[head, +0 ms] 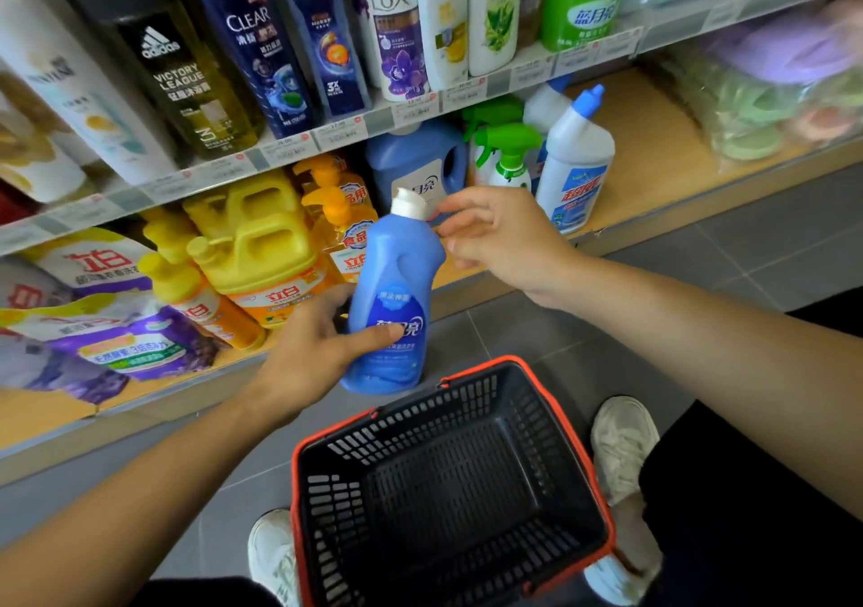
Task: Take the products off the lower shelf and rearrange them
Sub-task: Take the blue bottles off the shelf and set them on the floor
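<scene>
Blur smears the packets at the far left and right edges, and the label on the blue bottle (397, 279) is unreadable. The left hand (313, 349) grips the bottle low on its body, upright above the basket (579, 443) at its twelve o'clock rim. The right hand (499, 237), loosely curled, is at the bottle's two o'clock by the white cap (410, 202); I cannot tell if it touches.
</scene>
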`<state>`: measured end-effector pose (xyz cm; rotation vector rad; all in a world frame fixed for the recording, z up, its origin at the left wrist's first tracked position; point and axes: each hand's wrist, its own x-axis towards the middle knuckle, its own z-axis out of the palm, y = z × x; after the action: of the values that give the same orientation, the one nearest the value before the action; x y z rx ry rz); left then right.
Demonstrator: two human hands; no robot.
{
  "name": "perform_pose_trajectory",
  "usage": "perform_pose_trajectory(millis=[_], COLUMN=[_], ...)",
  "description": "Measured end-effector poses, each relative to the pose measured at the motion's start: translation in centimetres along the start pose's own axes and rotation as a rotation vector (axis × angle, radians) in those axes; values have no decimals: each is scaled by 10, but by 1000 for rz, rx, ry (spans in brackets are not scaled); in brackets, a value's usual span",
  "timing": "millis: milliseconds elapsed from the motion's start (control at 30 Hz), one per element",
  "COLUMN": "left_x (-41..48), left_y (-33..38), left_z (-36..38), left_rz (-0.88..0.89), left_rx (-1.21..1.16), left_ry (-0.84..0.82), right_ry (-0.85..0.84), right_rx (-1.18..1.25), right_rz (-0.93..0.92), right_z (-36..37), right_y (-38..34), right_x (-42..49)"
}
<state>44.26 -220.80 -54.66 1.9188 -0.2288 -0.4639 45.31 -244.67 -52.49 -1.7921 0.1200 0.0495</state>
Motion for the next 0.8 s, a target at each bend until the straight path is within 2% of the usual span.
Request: perform_pose_trajectory(millis=[133,200,267,400,500,600,800], left_x=[2,1,1,3,6,11,15], left_y=[3,4,5,10,18,20,9], left_z=[-2,-3,-4,-5,-17,-36,-41], left_rz=[38,61,70,102,146,106,-94], left_rx=[-215,-289,-354,-374,-367,-464,-643], left_ry=[16,29,26,14,141,309,394], right_ry=[-299,-454,-504,-388,-254,-128,-57], right_rx=[46,52,123,276,303,220,38], right_rz=[271,293,248,198,164,18,-176], right_z=[13,22,33,39,33,25,22], right_y=[14,23,30,33,30,22,13], right_x=[-19,-29,-36,-42,-39,-32,-31])
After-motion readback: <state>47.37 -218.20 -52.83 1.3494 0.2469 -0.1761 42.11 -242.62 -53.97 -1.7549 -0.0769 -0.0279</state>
